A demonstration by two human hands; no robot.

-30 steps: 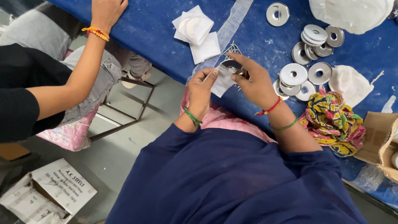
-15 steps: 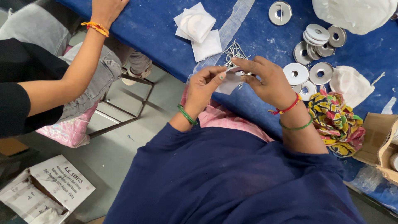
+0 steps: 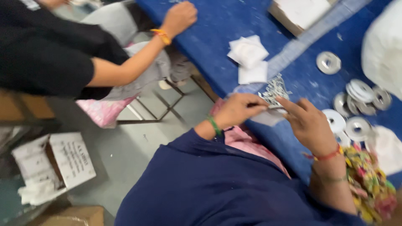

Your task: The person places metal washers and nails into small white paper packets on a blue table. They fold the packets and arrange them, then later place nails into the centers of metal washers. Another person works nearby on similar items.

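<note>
At the edge of a blue-covered table (image 3: 217, 29), my left hand (image 3: 239, 109) is pinched closed on one end of a small white pouch (image 3: 268, 117), while my right hand (image 3: 307, 121), fingers loosely curled with the forefinger out straight, meets it from the other side; the blur hides whether that hand actually grips the pouch. The pouch sits between my two hands, just over the table's near edge, below a small heap of thin metal pins (image 3: 274, 88). Flat metal discs with centre holes (image 3: 356, 113) lie scattered to my right, and folded white paper squares (image 3: 249, 58) rest further up the cloth. A bright patterned fabric bundle (image 3: 370, 184) sits by my right wrist. Another person's hand (image 3: 180, 17), orange band at the wrist, rests on the table's far corner.
</note>
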